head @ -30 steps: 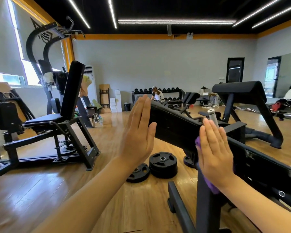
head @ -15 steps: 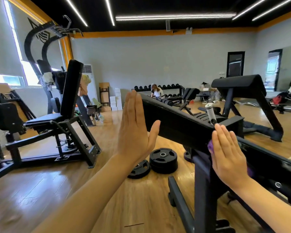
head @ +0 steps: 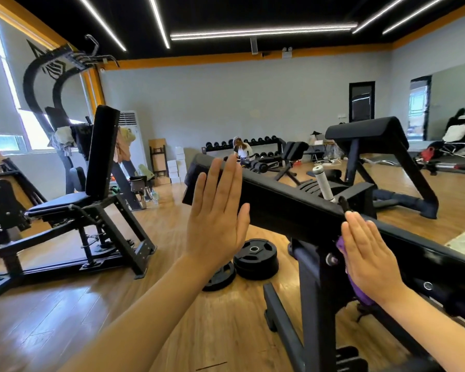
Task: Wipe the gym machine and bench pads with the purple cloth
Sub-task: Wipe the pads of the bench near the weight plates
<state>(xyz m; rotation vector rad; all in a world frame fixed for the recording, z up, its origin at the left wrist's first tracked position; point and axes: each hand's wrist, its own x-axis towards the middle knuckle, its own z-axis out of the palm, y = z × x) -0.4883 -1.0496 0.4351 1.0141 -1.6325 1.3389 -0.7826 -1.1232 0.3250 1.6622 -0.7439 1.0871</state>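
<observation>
Both hands are raised flat against the long black bench pad (head: 285,202) that slants across the middle of the scene. On the left, the left hand (head: 215,218) has its fingers straight and together, palm laid against the pad's near side close to its far end, and it holds nothing. On the right, the right hand (head: 368,253) is likewise flat with straight fingers, pressing the purple cloth (head: 342,247) against the side of the pad just above the black frame post (head: 316,296); the cloth shows as a purple edge along the hand's left side and below the wrist. Weight plates (head: 254,257) lie on the wooden floor (head: 65,318) beyond the post, and an upright-backed bench (head: 97,167) stands at the far left.
</observation>
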